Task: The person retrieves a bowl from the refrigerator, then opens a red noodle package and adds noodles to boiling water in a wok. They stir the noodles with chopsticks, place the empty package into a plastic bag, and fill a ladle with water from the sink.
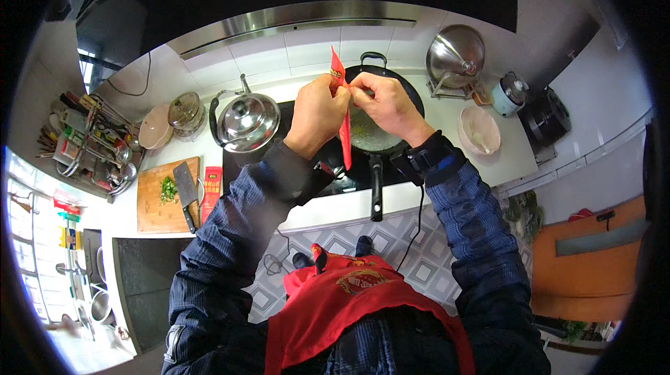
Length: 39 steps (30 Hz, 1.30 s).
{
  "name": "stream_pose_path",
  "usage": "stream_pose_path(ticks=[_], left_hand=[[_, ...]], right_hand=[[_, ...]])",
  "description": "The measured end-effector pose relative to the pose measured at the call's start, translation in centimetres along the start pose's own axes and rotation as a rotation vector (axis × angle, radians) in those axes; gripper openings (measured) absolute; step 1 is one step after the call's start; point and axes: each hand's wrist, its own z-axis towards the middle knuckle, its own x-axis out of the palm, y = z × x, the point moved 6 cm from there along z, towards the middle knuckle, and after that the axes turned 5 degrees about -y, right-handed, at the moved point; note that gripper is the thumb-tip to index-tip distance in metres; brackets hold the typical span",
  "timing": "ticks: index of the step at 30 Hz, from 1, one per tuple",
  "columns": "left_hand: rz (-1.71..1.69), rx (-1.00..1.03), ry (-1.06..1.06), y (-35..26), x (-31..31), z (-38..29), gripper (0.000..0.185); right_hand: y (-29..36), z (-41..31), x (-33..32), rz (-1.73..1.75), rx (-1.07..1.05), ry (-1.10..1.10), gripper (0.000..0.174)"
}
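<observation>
Both hands pinch a narrow red packet [346, 136] near its upper part, above the stove. My left hand [320, 113] has its fingers curled around the packet's left side; my right hand [390, 105] grips it from the right with thumb and forefinger. The packet stands roughly upright, seen edge-on, so its contents are hidden. Behind and below it sits a black wok [412, 93] with light, bubbling liquid [369, 134] in it, its long handle pointing towards me. A second red packet [211, 189] lies flat beside the cutting board.
Left of the stove are a steel kettle [248, 123], a glass pot [186, 113], a pink bowl [155, 127] and a wooden board [152, 212] with chopped greens [168, 189] and a cleaver [184, 185]. Rightward stand a steel lid [455, 55], another pink bowl [479, 130] and a small pale-blue cooker [506, 98].
</observation>
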Motion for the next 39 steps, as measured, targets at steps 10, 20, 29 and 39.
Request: stream_pose_path(ticks=[10, 20, 29, 39], left_hand=[[0.027, -0.024, -0.291, 1.4, 5.5, 4.1, 0.028], [-0.097, -0.072, -0.234, 1.3, 8.8, 5.4, 0.024], [-0.476, -0.02, -0.222, 1.5, 9.2, 3.6, 0.026], [-0.869, -0.361, 0.088, 5.6, 10.4, -2.2, 0.034]], right_hand=[[-5.6, 1.8, -5.6, -0.065, -0.075, -0.036, 0.018], [-10.3, 2.0, -7.7, 0.209, 0.085, -0.082, 0.021], [-11.0, 1.8, -6.8, 0.879, 0.382, -0.074, 0.022], [-9.2, 1.1, -4.3, 0.853, 0.53, 0.079, 0.02]])
